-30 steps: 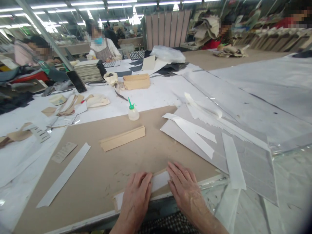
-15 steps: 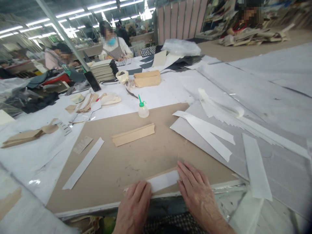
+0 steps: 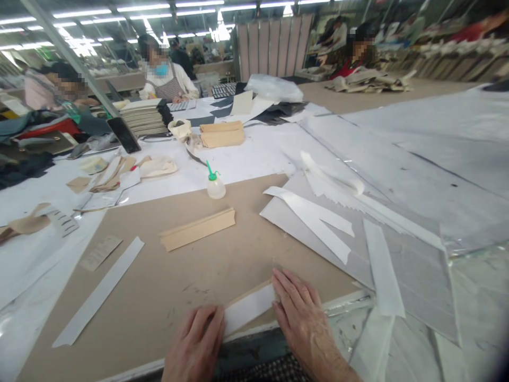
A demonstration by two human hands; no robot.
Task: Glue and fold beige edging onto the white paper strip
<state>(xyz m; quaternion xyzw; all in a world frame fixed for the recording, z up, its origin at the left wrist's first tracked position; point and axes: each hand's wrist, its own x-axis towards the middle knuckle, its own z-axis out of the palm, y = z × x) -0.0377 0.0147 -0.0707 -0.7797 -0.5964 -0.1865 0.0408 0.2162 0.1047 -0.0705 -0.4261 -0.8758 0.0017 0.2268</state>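
A white strip (image 3: 250,307) lies on top of a tan strip, whose edge shows along its far side, near the front edge of the brown board (image 3: 246,254). My left hand (image 3: 196,342) is on the left end of the strips, its fingers bent and closed on them, covering that end. At the right end my right hand (image 3: 304,318) lies flat, fingers stretched out, the tips over the strip's end. Beyond my hands rests a folded tan strip (image 3: 199,229). Another white strip (image 3: 99,292) lies on the board at the left, beside a pale card (image 3: 101,253).
A squeeze bottle with a green nozzle (image 3: 216,187) stands at the board's far edge. Several loose white strips (image 3: 314,223) lie on a grey sheet (image 3: 421,281) to the right. Farther back are a leaning phone (image 3: 124,135), stacked panels (image 3: 145,116) and a seated co-worker (image 3: 170,79).
The camera view has turned a little to the right, so the table's things appear farther left. Both hands stay on the ends of the white strip with little visible change.
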